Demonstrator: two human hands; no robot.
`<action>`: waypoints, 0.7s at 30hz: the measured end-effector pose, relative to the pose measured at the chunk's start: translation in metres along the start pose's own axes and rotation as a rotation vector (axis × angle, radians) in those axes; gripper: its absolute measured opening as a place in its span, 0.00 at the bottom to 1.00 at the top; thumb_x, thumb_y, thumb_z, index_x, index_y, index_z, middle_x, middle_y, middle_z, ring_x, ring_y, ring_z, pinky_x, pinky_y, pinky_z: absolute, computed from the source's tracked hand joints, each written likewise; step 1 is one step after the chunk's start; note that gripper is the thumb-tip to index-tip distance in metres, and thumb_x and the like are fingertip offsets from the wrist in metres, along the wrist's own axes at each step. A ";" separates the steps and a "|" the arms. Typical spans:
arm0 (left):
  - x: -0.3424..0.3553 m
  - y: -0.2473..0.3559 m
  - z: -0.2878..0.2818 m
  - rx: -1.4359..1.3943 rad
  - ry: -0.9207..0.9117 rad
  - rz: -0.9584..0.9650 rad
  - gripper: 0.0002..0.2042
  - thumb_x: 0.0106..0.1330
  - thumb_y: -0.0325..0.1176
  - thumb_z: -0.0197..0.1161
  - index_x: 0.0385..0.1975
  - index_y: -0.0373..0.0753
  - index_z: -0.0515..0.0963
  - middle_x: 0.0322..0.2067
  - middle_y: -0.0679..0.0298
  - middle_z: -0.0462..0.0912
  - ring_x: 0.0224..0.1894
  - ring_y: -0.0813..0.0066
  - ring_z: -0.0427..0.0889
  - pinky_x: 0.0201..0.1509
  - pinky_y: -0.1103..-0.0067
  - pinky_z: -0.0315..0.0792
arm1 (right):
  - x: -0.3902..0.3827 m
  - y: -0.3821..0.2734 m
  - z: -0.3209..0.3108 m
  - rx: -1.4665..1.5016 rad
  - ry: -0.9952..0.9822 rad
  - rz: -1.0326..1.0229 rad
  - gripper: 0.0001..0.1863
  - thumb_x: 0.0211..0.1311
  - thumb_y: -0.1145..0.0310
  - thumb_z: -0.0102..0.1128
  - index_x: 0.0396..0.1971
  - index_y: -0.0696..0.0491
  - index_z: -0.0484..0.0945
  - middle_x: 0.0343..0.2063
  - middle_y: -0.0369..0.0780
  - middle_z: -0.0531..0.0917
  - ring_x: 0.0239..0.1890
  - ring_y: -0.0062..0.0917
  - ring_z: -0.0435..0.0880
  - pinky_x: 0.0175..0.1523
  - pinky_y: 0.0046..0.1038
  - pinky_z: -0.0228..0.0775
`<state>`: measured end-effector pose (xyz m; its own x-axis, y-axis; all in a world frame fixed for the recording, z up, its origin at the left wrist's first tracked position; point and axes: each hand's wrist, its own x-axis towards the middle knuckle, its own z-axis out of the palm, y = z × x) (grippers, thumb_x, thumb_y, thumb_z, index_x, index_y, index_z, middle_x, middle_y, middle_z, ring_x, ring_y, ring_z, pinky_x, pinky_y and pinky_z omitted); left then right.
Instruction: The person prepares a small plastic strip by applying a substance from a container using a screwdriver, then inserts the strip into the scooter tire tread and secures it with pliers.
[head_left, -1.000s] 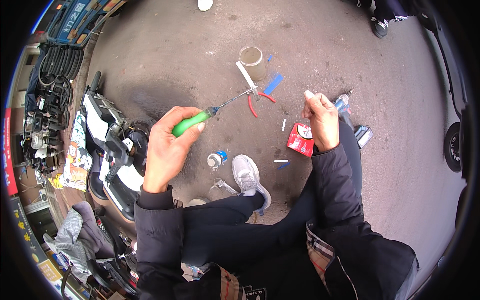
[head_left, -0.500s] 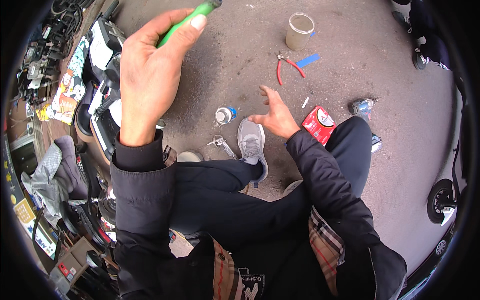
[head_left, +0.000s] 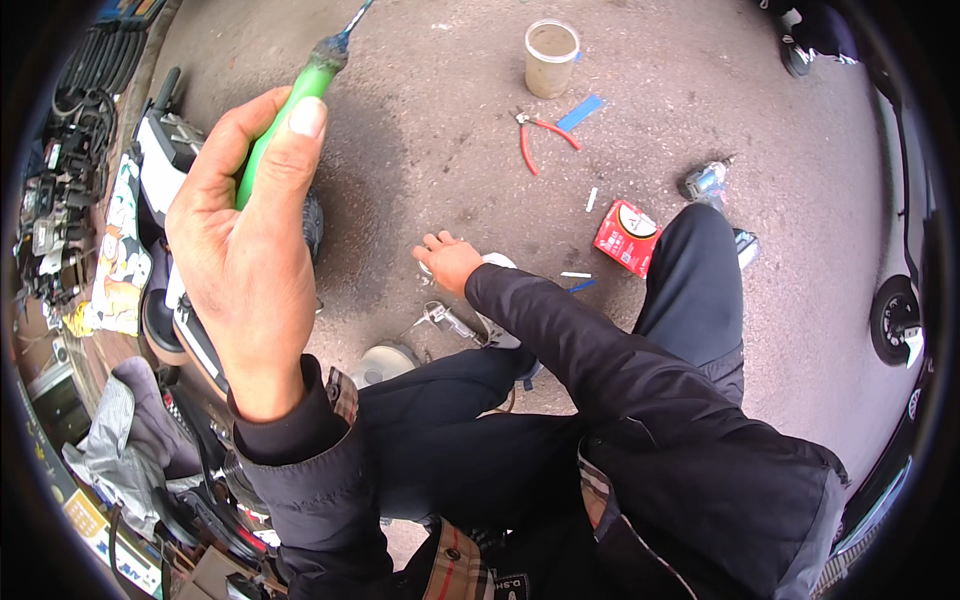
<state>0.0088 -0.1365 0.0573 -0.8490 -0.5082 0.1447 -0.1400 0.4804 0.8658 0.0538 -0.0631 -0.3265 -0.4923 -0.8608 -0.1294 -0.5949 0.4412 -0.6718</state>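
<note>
In my raised left hand (head_left: 250, 250) is a green-handled tool (head_left: 275, 140), gripped between thumb and fingers. Its dark, dirty collar leads to a thin metal shaft that runs out at the top of the picture. Lower down, my right hand (head_left: 452, 263) reaches across to my grey shoe, its fingers curled down around a small can (head_left: 424, 270). Only a pale edge of the can shows beneath the hand. Just below lies a metal tool with a clear barrel (head_left: 445, 318), beside a round pale lid or tub (head_left: 385, 364).
Ahead stand a cloudy plastic tub (head_left: 551, 75), red-handled pliers (head_left: 540, 138) and a blue strip (head_left: 580, 113). A red box (head_left: 627, 238) and a cordless drill (head_left: 706, 184) lie near my right knee. A white scooter (head_left: 170, 150) stands left; a car wheel (head_left: 895, 322) is far right.
My right hand has moved left and down from open air onto the small can. My left hand has come lower and nearer with the green-handled tool, showing its shaft. The view has shifted.
</note>
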 end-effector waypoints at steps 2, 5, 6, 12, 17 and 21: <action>0.001 -0.003 0.004 -0.001 -0.009 -0.029 0.13 0.72 0.34 0.70 0.48 0.31 0.85 0.32 0.76 0.80 0.32 0.91 0.69 0.35 0.90 0.60 | -0.004 0.015 -0.018 0.040 0.077 0.000 0.28 0.52 0.73 0.67 0.57 0.50 0.74 0.49 0.44 0.76 0.53 0.45 0.78 0.53 0.46 0.78; 0.003 -0.010 0.010 -0.027 -0.094 -0.030 0.13 0.72 0.35 0.69 0.47 0.30 0.85 0.30 0.78 0.76 0.31 0.92 0.66 0.33 0.89 0.57 | -0.020 0.063 -0.075 0.065 0.288 0.020 0.32 0.47 0.72 0.72 0.57 0.52 0.75 0.50 0.46 0.77 0.53 0.47 0.78 0.57 0.45 0.76; 0.003 -0.013 0.011 -0.009 -0.120 -0.028 0.13 0.72 0.35 0.69 0.47 0.31 0.85 0.30 0.78 0.76 0.31 0.92 0.65 0.33 0.89 0.57 | -0.031 0.088 -0.101 0.055 0.327 0.081 0.34 0.47 0.72 0.73 0.59 0.52 0.74 0.52 0.47 0.77 0.55 0.48 0.77 0.59 0.44 0.75; -0.001 -0.054 0.059 0.211 -0.639 -0.023 0.15 0.69 0.35 0.68 0.46 0.28 0.84 0.29 0.61 0.83 0.33 0.76 0.77 0.41 0.77 0.73 | -0.116 0.222 -0.208 -0.098 0.575 0.675 0.34 0.50 0.69 0.74 0.61 0.55 0.75 0.53 0.54 0.80 0.56 0.54 0.80 0.63 0.45 0.74; 0.008 -0.118 0.125 0.327 -0.843 0.070 0.15 0.68 0.33 0.69 0.48 0.29 0.84 0.35 0.60 0.87 0.39 0.74 0.82 0.47 0.75 0.75 | -0.153 0.235 -0.202 -0.092 0.506 0.719 0.50 0.47 0.68 0.80 0.72 0.52 0.64 0.64 0.60 0.71 0.67 0.56 0.72 0.71 0.44 0.68; 0.019 -0.161 0.175 0.373 -0.935 0.060 0.15 0.66 0.32 0.70 0.49 0.30 0.84 0.35 0.59 0.88 0.41 0.73 0.83 0.49 0.75 0.75 | -0.177 0.232 -0.223 -0.173 0.663 0.542 0.45 0.50 0.67 0.78 0.71 0.53 0.68 0.60 0.55 0.73 0.64 0.52 0.74 0.67 0.45 0.70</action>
<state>-0.0741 -0.0986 -0.1633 -0.8963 0.2123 -0.3893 -0.0980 0.7614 0.6408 -0.1391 0.2479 -0.2967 -0.9717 -0.2193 0.0880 -0.2329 0.8257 -0.5139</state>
